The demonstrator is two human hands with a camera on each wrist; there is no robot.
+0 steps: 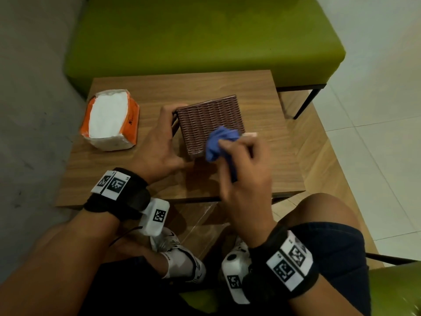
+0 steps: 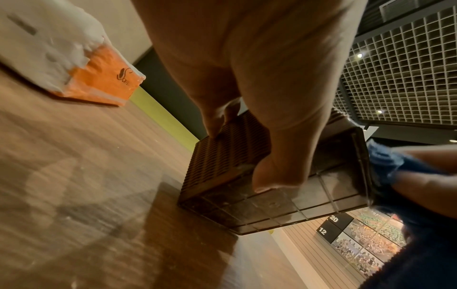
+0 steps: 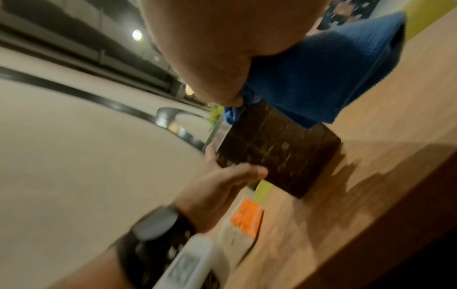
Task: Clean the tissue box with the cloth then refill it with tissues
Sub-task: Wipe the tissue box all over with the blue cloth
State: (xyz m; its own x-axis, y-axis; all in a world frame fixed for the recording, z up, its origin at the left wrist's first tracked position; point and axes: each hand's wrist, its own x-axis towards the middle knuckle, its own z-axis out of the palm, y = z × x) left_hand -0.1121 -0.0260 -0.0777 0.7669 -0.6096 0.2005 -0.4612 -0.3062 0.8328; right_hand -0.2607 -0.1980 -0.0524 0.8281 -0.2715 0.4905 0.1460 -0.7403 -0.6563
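A brown woven tissue box (image 1: 209,122) lies on the small wooden table (image 1: 268,106), its woven side facing up. My left hand (image 1: 159,142) grips the box (image 2: 222,160) from its left side, thumb (image 2: 277,176) on the near dark end, fingers over the far edge. My right hand (image 1: 241,156) holds a bunched blue cloth (image 1: 219,142) against the box's near right corner. In the right wrist view the cloth (image 3: 321,74) hangs over the dark end of the box (image 3: 277,148). An opened orange pack of white tissues (image 1: 109,119) lies at the table's left.
A green padded bench (image 1: 200,37) stands behind the table. A second, lower wooden table (image 1: 319,144) sits to the right. Grey floor lies to the left, white tiles to the right. My knees and a white shoe (image 1: 177,254) are under the near edge.
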